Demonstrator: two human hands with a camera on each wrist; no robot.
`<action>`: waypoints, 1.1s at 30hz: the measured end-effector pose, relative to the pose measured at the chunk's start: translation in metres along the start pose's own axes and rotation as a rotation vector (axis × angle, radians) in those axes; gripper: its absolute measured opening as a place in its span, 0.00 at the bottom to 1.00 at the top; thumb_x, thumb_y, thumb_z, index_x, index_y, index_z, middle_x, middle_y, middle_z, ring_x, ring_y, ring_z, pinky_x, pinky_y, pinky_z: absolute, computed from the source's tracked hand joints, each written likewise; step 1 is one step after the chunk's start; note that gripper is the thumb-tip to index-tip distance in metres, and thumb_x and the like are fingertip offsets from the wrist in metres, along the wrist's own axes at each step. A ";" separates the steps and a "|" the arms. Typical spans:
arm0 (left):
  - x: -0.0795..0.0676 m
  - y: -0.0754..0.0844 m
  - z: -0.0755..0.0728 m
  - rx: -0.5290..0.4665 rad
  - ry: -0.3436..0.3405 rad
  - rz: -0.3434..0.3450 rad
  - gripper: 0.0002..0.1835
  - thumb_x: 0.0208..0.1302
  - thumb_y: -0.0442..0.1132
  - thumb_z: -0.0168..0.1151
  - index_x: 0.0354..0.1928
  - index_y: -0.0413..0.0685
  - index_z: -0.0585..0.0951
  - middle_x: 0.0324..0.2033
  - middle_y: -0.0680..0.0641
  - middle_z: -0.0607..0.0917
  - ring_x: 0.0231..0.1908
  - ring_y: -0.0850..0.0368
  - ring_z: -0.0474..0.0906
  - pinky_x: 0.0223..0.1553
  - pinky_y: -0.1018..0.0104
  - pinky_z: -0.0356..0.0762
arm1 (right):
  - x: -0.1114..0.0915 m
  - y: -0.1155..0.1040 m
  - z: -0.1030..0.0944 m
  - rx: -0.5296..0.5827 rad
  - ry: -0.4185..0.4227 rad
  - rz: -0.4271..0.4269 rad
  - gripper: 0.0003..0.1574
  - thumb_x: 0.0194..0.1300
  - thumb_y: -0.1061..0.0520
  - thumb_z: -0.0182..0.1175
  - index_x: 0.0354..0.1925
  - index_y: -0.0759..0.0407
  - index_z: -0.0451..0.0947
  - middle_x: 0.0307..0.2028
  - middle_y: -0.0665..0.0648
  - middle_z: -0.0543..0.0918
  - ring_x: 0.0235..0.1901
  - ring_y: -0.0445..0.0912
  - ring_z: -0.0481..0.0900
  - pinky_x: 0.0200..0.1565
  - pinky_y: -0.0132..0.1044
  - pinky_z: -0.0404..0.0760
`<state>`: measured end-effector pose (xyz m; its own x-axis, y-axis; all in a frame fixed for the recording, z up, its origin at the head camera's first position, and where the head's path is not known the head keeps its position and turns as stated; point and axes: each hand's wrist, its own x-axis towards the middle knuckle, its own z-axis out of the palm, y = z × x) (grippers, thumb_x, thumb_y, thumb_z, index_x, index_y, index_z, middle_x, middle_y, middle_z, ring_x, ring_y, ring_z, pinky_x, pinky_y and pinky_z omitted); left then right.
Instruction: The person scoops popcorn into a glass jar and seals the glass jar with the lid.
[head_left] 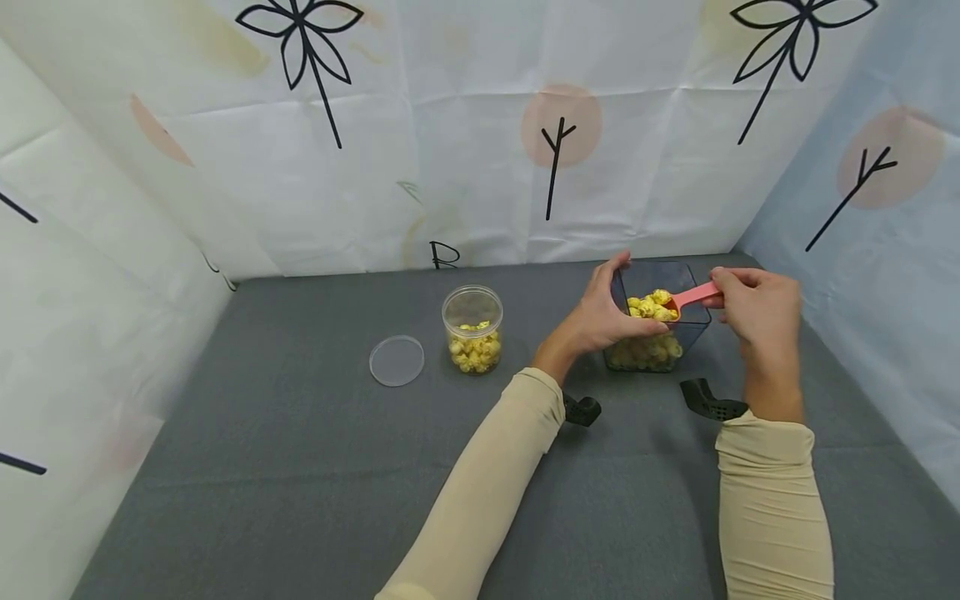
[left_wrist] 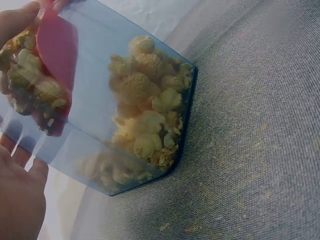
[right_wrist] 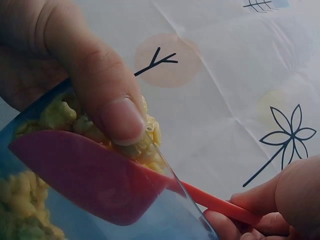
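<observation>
My left hand (head_left: pixel 600 317) grips a clear square plastic container (head_left: pixel 693 337) at its left side, the thumb lying across the front rim. Popcorn (left_wrist: pixel 145 107) is piled in the container's bottom. In my right hand (head_left: pixel 765 308) the handle of a pink scoop (head_left: pixel 697 293) is pinched between thumb and fingers. The scoop's bowl (right_wrist: pixel 90 175) is inside the container near the top, heaped with yellow popcorn (head_left: pixel 651 305). In the right wrist view, the left thumb (right_wrist: pixel 120 120) overlaps the heaped pieces; whether it presses them I cannot tell.
Left of the container stands a clear round jar (head_left: pixel 472 321), open and partly filled with popcorn. A round clear lid (head_left: pixel 397 361) lies beside it on the grey cloth (head_left: pixel 300 433). Patterned white sheets (head_left: pixel 465 125) hang behind and at both sides. Black mounts (head_left: pixel 581 410) sit at both wrists.
</observation>
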<state>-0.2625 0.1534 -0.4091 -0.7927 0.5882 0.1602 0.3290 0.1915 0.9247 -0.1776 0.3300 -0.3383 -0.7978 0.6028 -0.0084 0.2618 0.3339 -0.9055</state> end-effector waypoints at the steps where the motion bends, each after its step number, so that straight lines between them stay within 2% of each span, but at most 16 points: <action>1: 0.000 0.000 0.000 -0.001 -0.001 -0.001 0.61 0.51 0.50 0.81 0.81 0.70 0.49 0.75 0.56 0.60 0.72 0.58 0.61 0.73 0.55 0.67 | 0.000 0.000 0.000 0.001 -0.003 0.003 0.31 0.75 0.44 0.56 0.63 0.66 0.78 0.20 0.30 0.77 0.19 0.27 0.80 0.25 0.22 0.77; 7: 0.000 0.001 0.000 0.003 -0.004 0.000 0.61 0.52 0.50 0.80 0.81 0.69 0.49 0.75 0.56 0.59 0.74 0.59 0.60 0.73 0.56 0.66 | 0.001 -0.001 0.000 0.043 0.001 0.035 0.32 0.76 0.46 0.55 0.66 0.68 0.75 0.21 0.33 0.77 0.19 0.28 0.80 0.26 0.21 0.80; 13: -0.002 0.003 0.001 0.000 -0.002 0.006 0.60 0.53 0.49 0.79 0.81 0.68 0.49 0.76 0.53 0.60 0.75 0.56 0.59 0.74 0.56 0.65 | 0.006 0.001 -0.001 0.214 0.002 0.104 0.33 0.75 0.50 0.58 0.67 0.71 0.73 0.21 0.39 0.81 0.18 0.32 0.81 0.25 0.23 0.81; 20: -0.002 0.002 0.001 -0.002 -0.005 0.007 0.61 0.53 0.49 0.80 0.81 0.69 0.48 0.76 0.52 0.59 0.75 0.54 0.60 0.72 0.56 0.67 | 0.011 0.006 -0.003 0.288 0.017 0.136 0.33 0.74 0.50 0.59 0.68 0.70 0.72 0.19 0.40 0.82 0.16 0.33 0.82 0.24 0.23 0.81; 25: -0.001 0.000 0.001 0.003 -0.006 0.013 0.61 0.52 0.50 0.80 0.81 0.70 0.48 0.76 0.53 0.59 0.75 0.56 0.60 0.73 0.55 0.66 | 0.013 0.008 -0.005 0.377 0.016 0.157 0.32 0.73 0.52 0.60 0.66 0.71 0.72 0.17 0.42 0.83 0.15 0.35 0.82 0.23 0.24 0.80; 30: -0.001 0.000 0.000 0.003 -0.010 0.014 0.61 0.53 0.50 0.80 0.81 0.71 0.48 0.76 0.54 0.59 0.75 0.56 0.59 0.73 0.54 0.67 | 0.016 0.011 -0.007 0.418 0.024 0.171 0.27 0.72 0.53 0.61 0.62 0.68 0.74 0.16 0.43 0.83 0.15 0.35 0.82 0.22 0.24 0.80; 33: -0.001 0.000 0.000 0.010 -0.011 0.013 0.61 0.53 0.50 0.80 0.81 0.70 0.48 0.76 0.54 0.59 0.75 0.57 0.59 0.72 0.53 0.68 | 0.016 0.012 -0.007 0.400 0.006 0.169 0.28 0.72 0.52 0.62 0.62 0.68 0.75 0.17 0.43 0.84 0.16 0.35 0.83 0.23 0.24 0.81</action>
<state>-0.2615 0.1525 -0.4092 -0.7827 0.5991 0.1688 0.3445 0.1911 0.9191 -0.1832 0.3487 -0.3460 -0.7585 0.6292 -0.1698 0.1569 -0.0765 -0.9846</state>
